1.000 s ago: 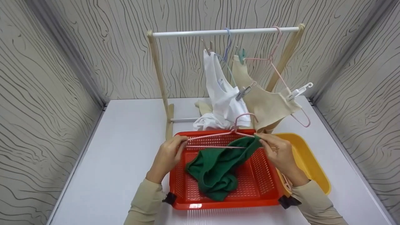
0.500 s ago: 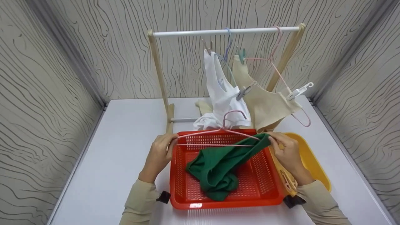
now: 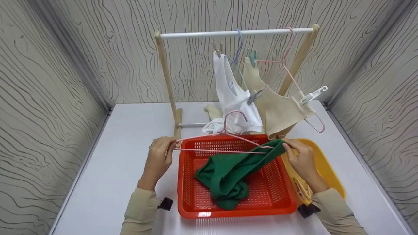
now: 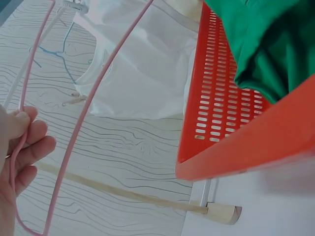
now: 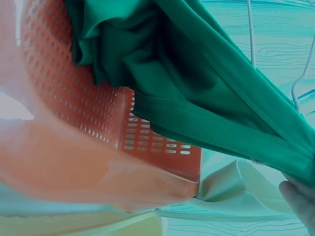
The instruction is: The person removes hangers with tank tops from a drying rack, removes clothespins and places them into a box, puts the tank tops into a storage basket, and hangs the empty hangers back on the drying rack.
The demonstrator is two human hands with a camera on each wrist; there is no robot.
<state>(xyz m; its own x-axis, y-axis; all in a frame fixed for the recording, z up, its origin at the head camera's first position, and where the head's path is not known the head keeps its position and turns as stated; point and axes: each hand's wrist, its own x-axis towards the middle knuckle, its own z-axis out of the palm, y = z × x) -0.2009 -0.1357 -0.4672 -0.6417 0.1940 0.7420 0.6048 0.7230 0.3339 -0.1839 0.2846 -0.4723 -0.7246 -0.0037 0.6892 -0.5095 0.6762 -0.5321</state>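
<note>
My left hand [image 3: 158, 160] grips one end of a pink clothes hanger [image 3: 209, 150] at the left of the red basket; the left wrist view shows thumb and fingers [image 4: 34, 142] around the wire. The hanger's other end reaches into the strap of a green tank top [image 3: 228, 173]. With my right hand [image 3: 300, 158] I pinch that strap and stretch it up to the right. Most of the top lies crumpled in the red perforated basket [image 3: 235, 213]. In the right wrist view the ribbed strap edge [image 5: 211, 123] runs taut to my fingers, partly cut off by the frame.
Behind the basket stands a rack with a white rail [image 3: 202, 34]. A white tank top [image 3: 228, 88] and a beige one [image 3: 281, 107] hang there, clipped with clothespins. A yellow tray [image 3: 326, 173] with pegs [image 3: 302, 191] sits at the right. White cloth [image 3: 215, 126] lies behind the basket.
My left hand has moved left, drawing the hanger along with it. My right hand has shifted a little right, stretching the green strap further out.
</note>
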